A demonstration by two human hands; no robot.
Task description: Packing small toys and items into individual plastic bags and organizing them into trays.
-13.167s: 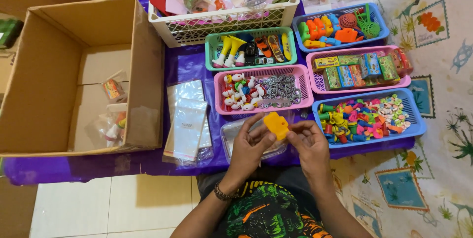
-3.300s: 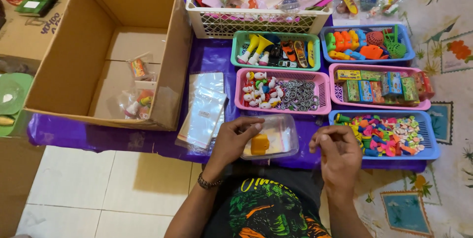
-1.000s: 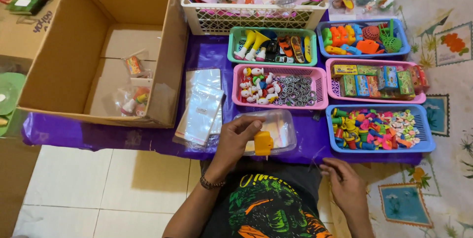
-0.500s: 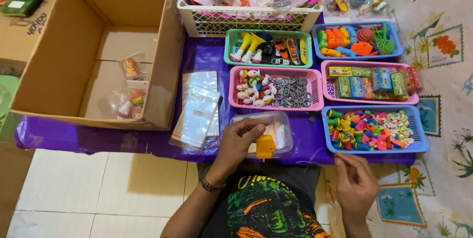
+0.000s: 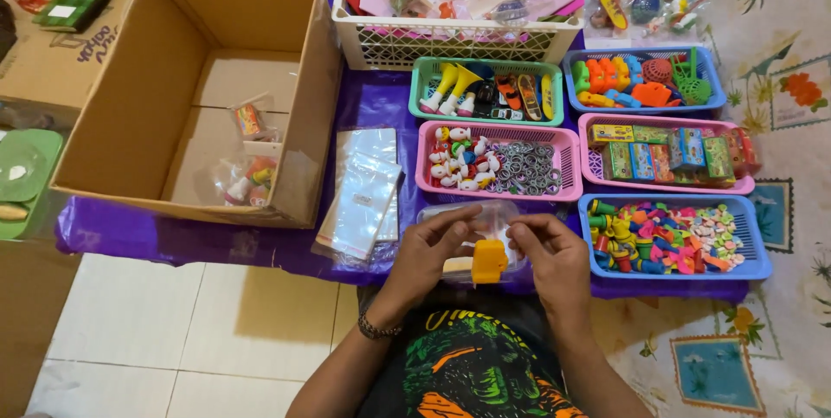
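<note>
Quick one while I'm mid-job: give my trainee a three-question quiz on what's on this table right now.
1. True or false: both hands are on the yellow toy.
2. Which basket holds the metal rings? A) green B) pink C) blue
3. Fill in: the stack of clear bags lies just right of the ____.

Key:
1. True: the left hand and right hand meet at it, over a clear container.
2. B, the pink basket, with small white toys.
3. Cardboard box.
</note>
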